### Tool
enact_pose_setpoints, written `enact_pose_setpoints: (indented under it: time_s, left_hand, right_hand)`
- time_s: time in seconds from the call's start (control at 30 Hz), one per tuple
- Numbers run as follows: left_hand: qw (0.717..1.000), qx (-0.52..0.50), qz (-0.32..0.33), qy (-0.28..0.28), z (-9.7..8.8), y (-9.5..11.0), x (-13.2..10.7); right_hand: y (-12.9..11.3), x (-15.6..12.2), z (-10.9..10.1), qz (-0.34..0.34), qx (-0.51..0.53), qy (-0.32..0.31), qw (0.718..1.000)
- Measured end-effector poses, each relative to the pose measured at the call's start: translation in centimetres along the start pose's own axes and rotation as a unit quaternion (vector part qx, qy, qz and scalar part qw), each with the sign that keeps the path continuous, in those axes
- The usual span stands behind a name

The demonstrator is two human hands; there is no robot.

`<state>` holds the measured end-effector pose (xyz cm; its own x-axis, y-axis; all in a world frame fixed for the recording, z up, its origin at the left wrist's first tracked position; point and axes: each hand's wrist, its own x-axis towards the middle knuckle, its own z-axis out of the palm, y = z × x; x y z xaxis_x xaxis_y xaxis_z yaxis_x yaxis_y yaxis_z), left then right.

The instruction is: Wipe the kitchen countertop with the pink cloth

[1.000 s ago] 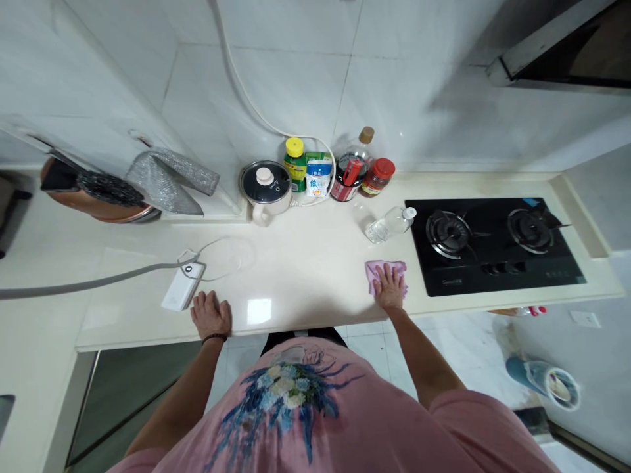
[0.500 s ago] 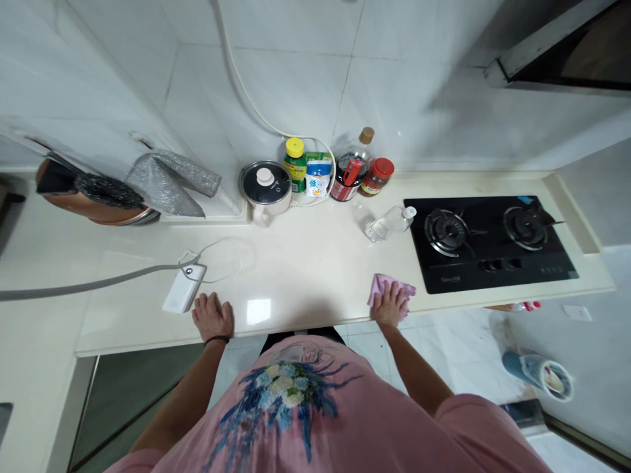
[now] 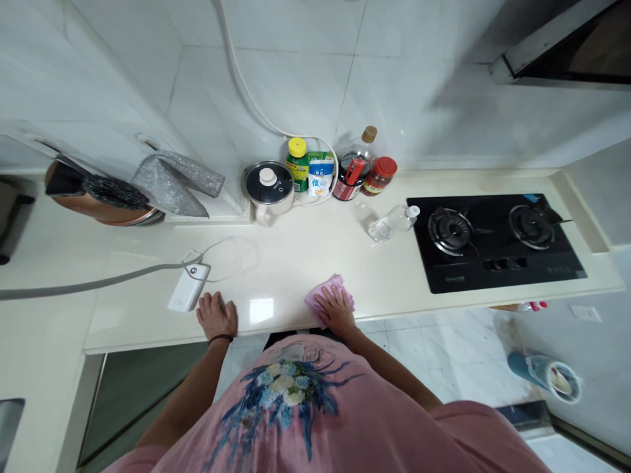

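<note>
My right hand [image 3: 336, 309] lies flat, fingers spread, pressing a pink cloth [image 3: 320, 293] onto the cream countertop [image 3: 305, 256] near its front edge. My left hand [image 3: 217, 315] rests on the counter's front edge with its fingers curled down and nothing in it, right beside a white power bank [image 3: 188, 296] with a cable.
A black two-burner gas hob [image 3: 497, 243] fills the right of the counter. A clear bottle [image 3: 393, 223] lies beside it. At the back wall stand a small pot with lid [image 3: 269, 187], jars and bottles [image 3: 345, 172]. A pan [image 3: 98, 200] and foil bag sit at far left.
My right hand has slid the pink cloth leftward along the counter's front edge, from beside the hob to the middle. The left hand has stayed where it was.
</note>
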<state>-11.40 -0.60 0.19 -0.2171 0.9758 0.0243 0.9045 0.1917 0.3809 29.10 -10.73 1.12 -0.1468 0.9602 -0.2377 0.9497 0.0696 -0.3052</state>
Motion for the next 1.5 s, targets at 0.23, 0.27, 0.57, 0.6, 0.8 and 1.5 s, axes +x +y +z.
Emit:
enact_pose_setpoints:
  time_s: [0.23, 0.27, 0.57, 0.6, 0.8, 1.5]
  left_hand:
    - [1.0, -0.001, -0.007, -0.008, -0.1, 0.1, 0.0]
    - [1.0, -0.001, -0.006, -0.008, -0.1, 0.1, 0.0]
    - [1.0, 0.007, -0.002, 0.001, 0.3, -0.3, -0.1]
    - [1.0, 0.007, -0.003, 0.001, 0.3, -0.4, -0.1]
    - [1.0, 0.004, 0.0, 0.003, 0.3, -0.4, -0.1]
    - [1.0, 0.004, 0.001, 0.007, 0.5, -0.7, 0.0]
  right_hand:
    - [14.1, -5.8, -1.7, 0.252, -0.061, 0.103, 0.96]
    - [15.8, -5.8, -2.3, 0.299, -0.054, 0.122, 0.945]
    - [20.7, 5.7, -7.9, 0.508, 0.042, 0.164, 0.845]
    - [20.7, 7.1, -8.4, 0.508, 0.046, 0.16, 0.845]
    - [21.7, 11.5, -10.2, 0.455, 0.032, 0.112, 0.883]
    - [19.3, 13.4, -9.0, 0.141, -0.045, 0.024, 0.989]
